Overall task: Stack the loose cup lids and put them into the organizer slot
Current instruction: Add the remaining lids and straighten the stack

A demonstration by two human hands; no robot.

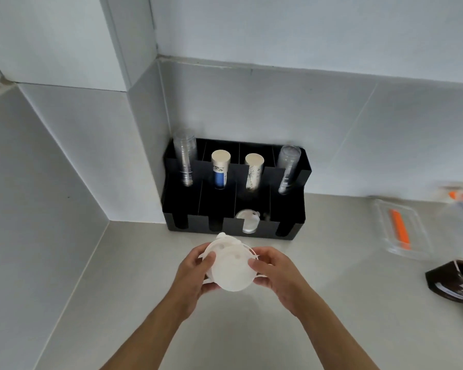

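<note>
While the organizer (233, 209) stands behind, both hands (233, 273) grip the lid stack (229, 265) between them.

We find no text we can read anywhere. The paper cup stack with the blue band (220, 169) and the patterned paper cup stack (254, 172), both in the organizer (286, 206) at twelve o'clock, carry printing, but we cannot make out any letters.

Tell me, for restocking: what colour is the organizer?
Black, shown best in the head view: the organizer sits in the counter's corner.
</note>
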